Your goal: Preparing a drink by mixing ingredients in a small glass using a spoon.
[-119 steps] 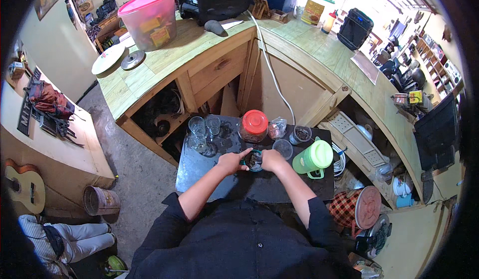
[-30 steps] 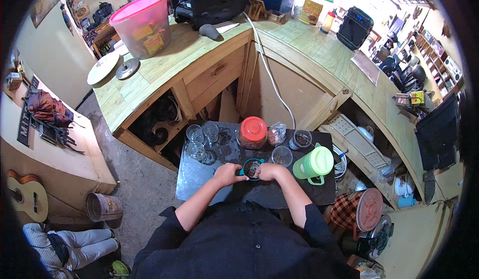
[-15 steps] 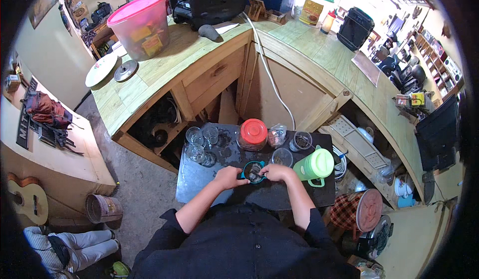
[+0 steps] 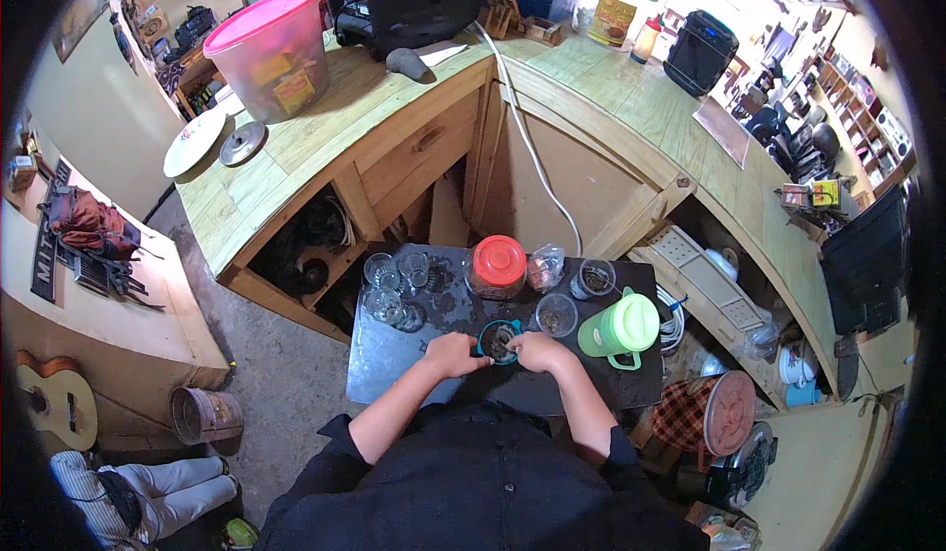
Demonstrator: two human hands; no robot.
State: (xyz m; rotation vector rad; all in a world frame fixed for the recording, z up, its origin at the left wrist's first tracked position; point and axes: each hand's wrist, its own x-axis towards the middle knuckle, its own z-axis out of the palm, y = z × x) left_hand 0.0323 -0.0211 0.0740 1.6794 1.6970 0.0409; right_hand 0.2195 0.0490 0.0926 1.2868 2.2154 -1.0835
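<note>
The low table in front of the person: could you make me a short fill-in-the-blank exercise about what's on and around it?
The teal-rimmed cup is ____ the left hand and the right hand.
The round lid of the jar beyond the cup is coloured ____.
The pitcher is toward the table's right, while the drinking glasses stand toward its ____.
The broad lid of the large tub is coloured ____.
Missing words: between; red; left; pink.

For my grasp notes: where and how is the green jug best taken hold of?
Probably by its handle, coming from the person's side with the right hand: the loop juts from the green jug toward the person, and the body looks wide.
</note>
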